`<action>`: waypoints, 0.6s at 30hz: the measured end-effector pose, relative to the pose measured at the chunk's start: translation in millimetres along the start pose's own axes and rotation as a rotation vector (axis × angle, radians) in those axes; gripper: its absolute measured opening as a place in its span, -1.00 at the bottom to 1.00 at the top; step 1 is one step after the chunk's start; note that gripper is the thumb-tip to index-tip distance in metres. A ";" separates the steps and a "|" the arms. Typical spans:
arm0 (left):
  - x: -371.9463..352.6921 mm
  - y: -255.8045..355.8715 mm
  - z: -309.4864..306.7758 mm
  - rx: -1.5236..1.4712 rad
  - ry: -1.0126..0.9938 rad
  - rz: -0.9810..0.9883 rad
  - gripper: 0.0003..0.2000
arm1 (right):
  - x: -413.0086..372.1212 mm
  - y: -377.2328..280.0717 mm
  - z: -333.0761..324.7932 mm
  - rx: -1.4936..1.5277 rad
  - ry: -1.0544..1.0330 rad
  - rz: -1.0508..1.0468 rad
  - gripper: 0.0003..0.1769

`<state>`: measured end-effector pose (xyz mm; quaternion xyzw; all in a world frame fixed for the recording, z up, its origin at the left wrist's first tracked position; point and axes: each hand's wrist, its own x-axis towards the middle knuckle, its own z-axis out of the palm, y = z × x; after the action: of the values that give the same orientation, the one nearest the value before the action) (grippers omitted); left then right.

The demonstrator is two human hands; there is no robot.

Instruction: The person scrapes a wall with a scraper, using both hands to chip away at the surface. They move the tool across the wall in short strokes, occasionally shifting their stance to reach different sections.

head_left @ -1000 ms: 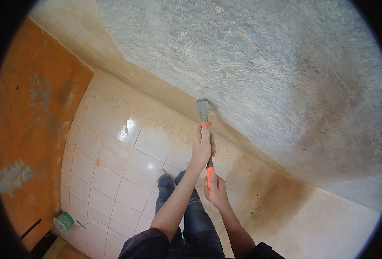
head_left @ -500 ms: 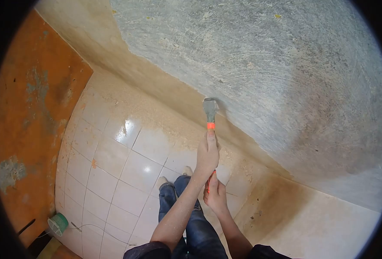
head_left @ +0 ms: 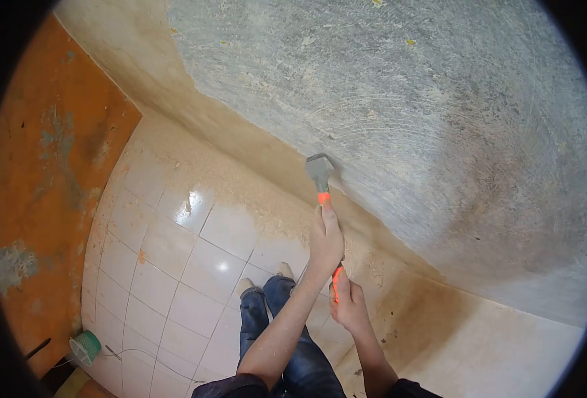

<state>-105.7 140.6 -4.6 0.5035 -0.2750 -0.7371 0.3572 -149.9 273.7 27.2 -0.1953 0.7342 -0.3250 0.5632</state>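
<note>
Scraper (head_left: 318,169), long-handled: broad grey head, orange collar, dark shaft, orange lower grip; held aslant, head uppermost, edge at the wall (head_left: 373,126), apparently in contact, where grey surface meets tan coating (head_left: 240,140). Left hand (head_left: 326,242): closed around the upper handle just below the collar, thumb laid along it. Right hand (head_left: 348,305): closed around the orange grip lower down, nearer the body. Wall condition: upper expanse grey and rough, with curved score marks, pale flecks and a few yellow specks; judged stripped over most of the area in view. Tan coating: a continuous band along the wall's foot, widening toward the orange surface (head_left: 38,172); judged unstripped, with a ragged border against the grey. Depth of finish beneath the grey: cannot be told. Loose crumbs and dust (head_left: 217,178): one strip, on the floor tiles (head_left: 187,305) beside the wall base. Jeans (head_left: 283,295), one pair, worn, beneath the arms. Green basket (head_left: 91,345), one, near the orange surface, with a thin wire (head_left: 153,357) trailing beside it.
</note>
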 end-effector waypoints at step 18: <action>6.1 6.3 -17.8 -0.061 -0.056 -0.052 -0.50 | 4.1 5.9 26.4 -0.032 0.056 -0.157 -0.41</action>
<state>-88.8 131.2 -9.2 0.4787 -0.2491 -0.7678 0.3453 -125.4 268.4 16.1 -0.2523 0.7369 -0.3619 0.5122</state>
